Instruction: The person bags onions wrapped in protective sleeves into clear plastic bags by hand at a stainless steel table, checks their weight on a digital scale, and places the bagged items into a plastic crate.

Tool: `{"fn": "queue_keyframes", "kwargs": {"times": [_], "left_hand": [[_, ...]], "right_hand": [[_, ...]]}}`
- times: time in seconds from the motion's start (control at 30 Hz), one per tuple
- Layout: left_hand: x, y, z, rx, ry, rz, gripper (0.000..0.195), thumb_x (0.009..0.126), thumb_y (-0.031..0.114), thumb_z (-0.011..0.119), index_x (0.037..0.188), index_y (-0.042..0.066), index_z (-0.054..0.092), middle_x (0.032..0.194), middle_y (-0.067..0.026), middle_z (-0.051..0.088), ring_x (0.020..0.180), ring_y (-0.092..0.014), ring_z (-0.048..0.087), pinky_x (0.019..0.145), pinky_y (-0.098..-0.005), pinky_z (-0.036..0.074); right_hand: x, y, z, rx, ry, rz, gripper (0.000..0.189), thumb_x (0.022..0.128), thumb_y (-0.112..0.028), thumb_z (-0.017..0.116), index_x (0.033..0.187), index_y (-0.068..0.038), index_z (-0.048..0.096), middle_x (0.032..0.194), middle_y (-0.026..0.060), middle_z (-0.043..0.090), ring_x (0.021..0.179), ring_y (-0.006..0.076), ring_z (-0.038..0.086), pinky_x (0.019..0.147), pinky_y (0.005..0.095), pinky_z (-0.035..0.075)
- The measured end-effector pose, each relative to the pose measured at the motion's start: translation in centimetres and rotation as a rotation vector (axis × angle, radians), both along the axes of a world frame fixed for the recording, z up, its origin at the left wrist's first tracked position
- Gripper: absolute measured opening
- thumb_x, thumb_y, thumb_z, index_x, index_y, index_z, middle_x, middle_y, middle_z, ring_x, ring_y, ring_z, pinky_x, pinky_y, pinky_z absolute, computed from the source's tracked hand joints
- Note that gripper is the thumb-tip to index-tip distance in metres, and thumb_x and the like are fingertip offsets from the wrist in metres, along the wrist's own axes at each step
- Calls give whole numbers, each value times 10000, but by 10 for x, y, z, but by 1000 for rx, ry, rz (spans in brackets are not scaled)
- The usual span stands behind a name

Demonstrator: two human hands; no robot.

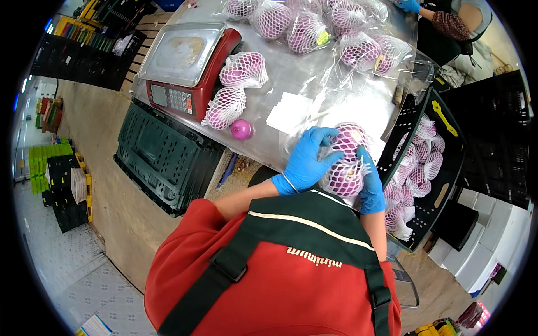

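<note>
Before my body, two purple round pieces of produce that look like red onions, each in a white foam net, lie one above the other at the table's near edge. My left hand (313, 157), in a blue glove, holds the pair from the left, with thumb and fingertips against the upper netted onion (346, 140) and the lower netted onion (344, 180). From the right, my right hand (372, 180), also blue-gloved, grips them, its thumb near the gap between. Clear film seems to lie around them. White paper sheets (290, 113) rest just beyond my left hand.
A red digital scale (176, 94) stands at the left, beside netted onions (243, 70) and a bare onion (241, 129). Bagged onions (271, 20) fill the far side. A dark crate (441, 168) of netted onions adjoins the right edge. Another person's gloved hand (407, 5) shows top right.
</note>
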State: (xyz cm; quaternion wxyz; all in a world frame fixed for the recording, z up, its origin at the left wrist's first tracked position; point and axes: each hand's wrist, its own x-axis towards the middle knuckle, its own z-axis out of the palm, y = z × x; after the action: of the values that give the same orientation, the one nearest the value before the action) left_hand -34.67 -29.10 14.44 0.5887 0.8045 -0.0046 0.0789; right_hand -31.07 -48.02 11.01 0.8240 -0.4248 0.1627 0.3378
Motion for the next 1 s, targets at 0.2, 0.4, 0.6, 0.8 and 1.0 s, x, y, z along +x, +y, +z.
{"fn": "queue_keyframes", "kwargs": {"times": [0.2, 0.4, 0.6, 0.8, 1.0], "left_hand": [[1, 0, 27, 34, -150, 158, 300, 826, 51, 690, 1117, 47, 617, 844, -72, 493, 767, -167, 503, 741, -279, 456], [7, 4, 58, 61, -223, 15, 291, 823, 43, 646, 1106, 81, 701, 810, -81, 494, 758, -201, 507, 672, -312, 427], [-4, -3, 101, 504, -713, -71, 459, 791, 66, 612, 1229, 200, 646, 885, -94, 542, 774, -280, 549, 665, -363, 464], [-1, -5, 55, 424, -534, -107, 449, 778, 21, 681, 1206, 153, 653, 884, -69, 557, 796, -244, 553, 679, -338, 473], [13, -8, 58, 232, -263, 110, 281, 831, 90, 671, 1111, 98, 691, 855, -65, 549, 720, -274, 550, 666, -375, 476]], "right_hand": [[-14, 12, 6, -245, -200, 4, 537, 891, -159, 685, 1346, 11, 457, 1192, 84, 606, 1041, 150, 596, 906, 278, 484], [-16, 13, 61, -290, -390, 91, 627, 863, -86, 686, 1406, -6, 382, 1269, 123, 573, 1111, 181, 580, 956, 317, 483], [-37, 2, 86, -258, -606, -270, 676, 798, -3, 678, 1394, -5, 359, 1278, 139, 551, 1150, 218, 567, 951, 329, 493], [-21, 5, 38, 42, -115, -249, 417, 921, -130, 625, 1300, -15, 494, 1157, 88, 624, 1025, 172, 617, 892, 314, 507], [-35, 23, 62, -146, -374, -78, 698, 880, -37, 627, 1482, -33, 273, 1378, 121, 473, 1211, 189, 508, 1025, 322, 423]]}}
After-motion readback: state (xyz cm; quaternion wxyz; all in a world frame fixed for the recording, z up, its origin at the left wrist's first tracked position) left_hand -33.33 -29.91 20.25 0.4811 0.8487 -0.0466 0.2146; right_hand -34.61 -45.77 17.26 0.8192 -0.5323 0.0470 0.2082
